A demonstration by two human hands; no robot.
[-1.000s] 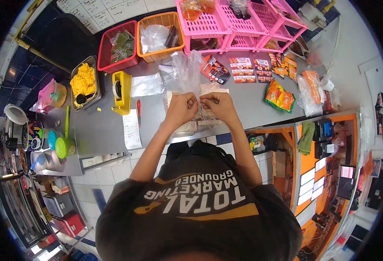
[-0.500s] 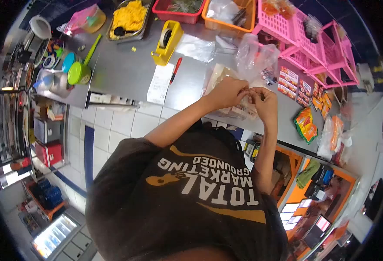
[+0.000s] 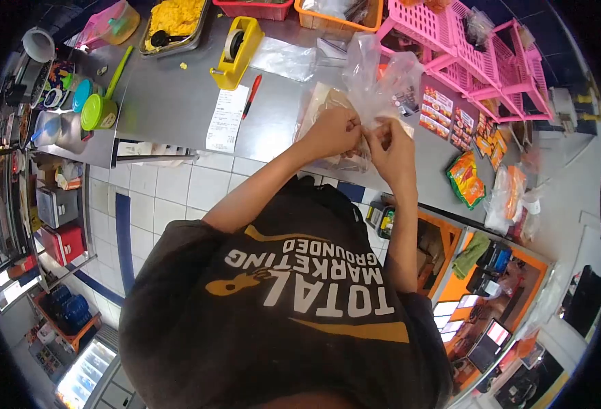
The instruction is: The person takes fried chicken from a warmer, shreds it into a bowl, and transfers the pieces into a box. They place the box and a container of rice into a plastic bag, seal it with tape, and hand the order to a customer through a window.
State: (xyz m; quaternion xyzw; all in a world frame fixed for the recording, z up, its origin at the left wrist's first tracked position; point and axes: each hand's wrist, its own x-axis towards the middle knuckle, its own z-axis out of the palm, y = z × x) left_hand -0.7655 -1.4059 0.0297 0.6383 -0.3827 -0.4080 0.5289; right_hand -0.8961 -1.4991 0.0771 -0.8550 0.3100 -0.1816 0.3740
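Both hands meet over a clear plastic bag (image 3: 382, 85) whose upper part puffs up behind them. My left hand (image 3: 336, 131) is closed, its fingertips pinching part of the bag. Close beside it, my right hand (image 3: 390, 151) also pinches the plastic with thumb and fingers. Under my wrists, another clear bag with pale and brownish contents (image 3: 319, 102) lies on the steel counter (image 3: 160, 102); my hands partly hide it. To the left are a printed receipt (image 3: 225, 121), a red pen (image 3: 251, 97) and a yellow tape dispenser (image 3: 237, 53).
Along the back stand a tray of yellow food (image 3: 174, 20), a red basket (image 3: 256, 9), an orange basket (image 3: 341, 20) and pink racks (image 3: 471, 54). Printed cards (image 3: 437, 112) and an orange-green packet (image 3: 466, 179) lie right. A green-lidded container (image 3: 99, 112) stands left.
The view has shifted, so the counter's things appear farther left and slightly higher. My right hand has turned a little and its fingers have shifted on the bag.
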